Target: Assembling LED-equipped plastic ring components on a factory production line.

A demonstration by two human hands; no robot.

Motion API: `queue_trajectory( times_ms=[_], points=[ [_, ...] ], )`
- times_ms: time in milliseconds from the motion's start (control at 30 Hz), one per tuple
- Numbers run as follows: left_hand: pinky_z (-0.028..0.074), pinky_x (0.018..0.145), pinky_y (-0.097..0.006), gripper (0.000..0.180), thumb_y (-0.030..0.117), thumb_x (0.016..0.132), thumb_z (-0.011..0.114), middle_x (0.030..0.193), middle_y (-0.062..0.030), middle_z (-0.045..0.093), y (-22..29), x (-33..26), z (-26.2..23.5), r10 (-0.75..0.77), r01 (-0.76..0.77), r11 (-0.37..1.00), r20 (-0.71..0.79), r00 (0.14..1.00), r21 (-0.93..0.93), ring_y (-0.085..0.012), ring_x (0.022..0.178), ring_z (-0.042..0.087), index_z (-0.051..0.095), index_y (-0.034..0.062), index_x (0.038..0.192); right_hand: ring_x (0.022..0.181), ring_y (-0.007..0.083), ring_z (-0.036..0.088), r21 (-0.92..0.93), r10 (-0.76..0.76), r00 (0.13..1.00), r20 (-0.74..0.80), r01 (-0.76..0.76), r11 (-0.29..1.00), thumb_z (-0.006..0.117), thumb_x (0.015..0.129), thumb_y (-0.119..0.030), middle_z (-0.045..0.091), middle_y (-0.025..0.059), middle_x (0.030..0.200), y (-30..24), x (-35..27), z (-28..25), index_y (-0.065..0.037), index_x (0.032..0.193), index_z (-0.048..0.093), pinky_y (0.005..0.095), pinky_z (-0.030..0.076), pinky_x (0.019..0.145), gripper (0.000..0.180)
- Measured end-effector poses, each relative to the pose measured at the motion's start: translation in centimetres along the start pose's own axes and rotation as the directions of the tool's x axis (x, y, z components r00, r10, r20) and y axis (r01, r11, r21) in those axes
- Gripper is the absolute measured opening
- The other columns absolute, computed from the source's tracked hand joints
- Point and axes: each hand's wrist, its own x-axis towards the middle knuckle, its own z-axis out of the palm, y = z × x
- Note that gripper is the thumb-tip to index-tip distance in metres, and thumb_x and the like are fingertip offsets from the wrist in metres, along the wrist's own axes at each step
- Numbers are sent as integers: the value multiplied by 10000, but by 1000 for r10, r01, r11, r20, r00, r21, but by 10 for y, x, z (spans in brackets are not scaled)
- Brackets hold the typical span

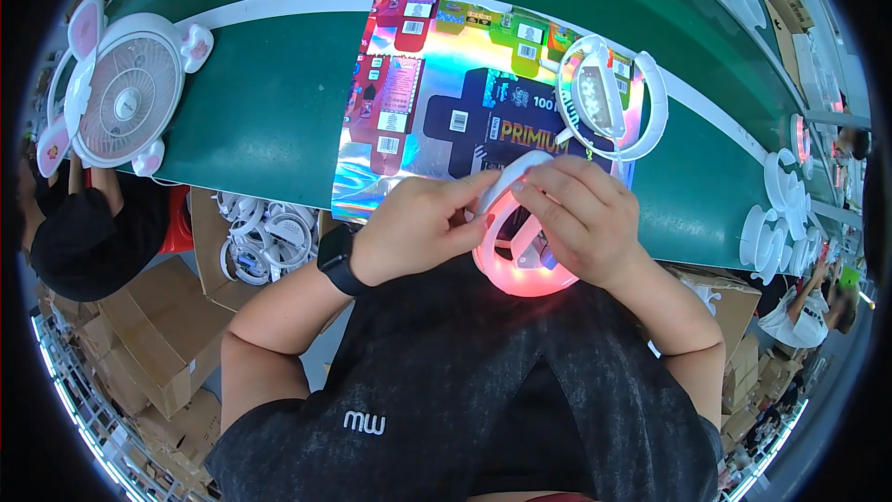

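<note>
Flat holographic packaging sheet (409, 93) with red, green and dark blue panels and small white barcode labels lies on the green table (260, 112), a white ring frame (613, 98) resting on its right part. Left hand (413, 228) and right hand (576, 214) both pinch a white-and-pink glowing ring piece (520, 260) at the table's near edge, fingers closed on its white top; white fan (125, 93) far left, carton of white rings (265, 242) below the table

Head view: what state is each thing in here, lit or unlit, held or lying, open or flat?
Pink ring light: lit, held by both hands.
Left hand: gripping the ring.
Right hand: gripping the ring.
White ring light: unlit, lying on the shiny sheet.
Shiny sheet: flat.
Desk fan: blades look still.
</note>
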Motion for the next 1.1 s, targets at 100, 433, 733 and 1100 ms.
queue_trajectory(
  times_ms=[100,433,733,1100],
  points=[
    [503,565,-347,521,152,800,701,723,-147,657,-1,0,-7,-178,181,974,31,983,-133,-283,623,661,552,22,1282,849,240,630,16,66,985,-157,-64,998,731,691,-175,638,77,962,-6,-5,1,-53,992,662,336,521,631,332],
    [500,579,-286,413,209,941,591,696,-111,667,-4,6,-1,-430,433,760,123,894,-485,-166,614,658,535,18,1303,525,271,627,205,587,782,210,-622,756,723,818,-355,621,100,616,-54,2,10,-30,896,629,364,482,477,347],
    [497,601,-186,409,323,1012,528,857,-2,659,-20,42,-13,-444,631,624,456,772,-461,-50,684,626,568,45,1310,588,223,636,129,377,888,265,-420,899,766,752,-256,633,80,682,-64,-23,25,16,1111,622,338,492,511,472],
    [440,632,-256,280,179,959,573,706,-53,630,-19,20,21,-315,336,885,119,942,-321,-104,695,589,659,-21,784,717,170,645,177,106,950,292,-163,971,706,810,-310,694,38,874,-52,-42,14,-36,1048,666,327,534,729,365]
  ],
)
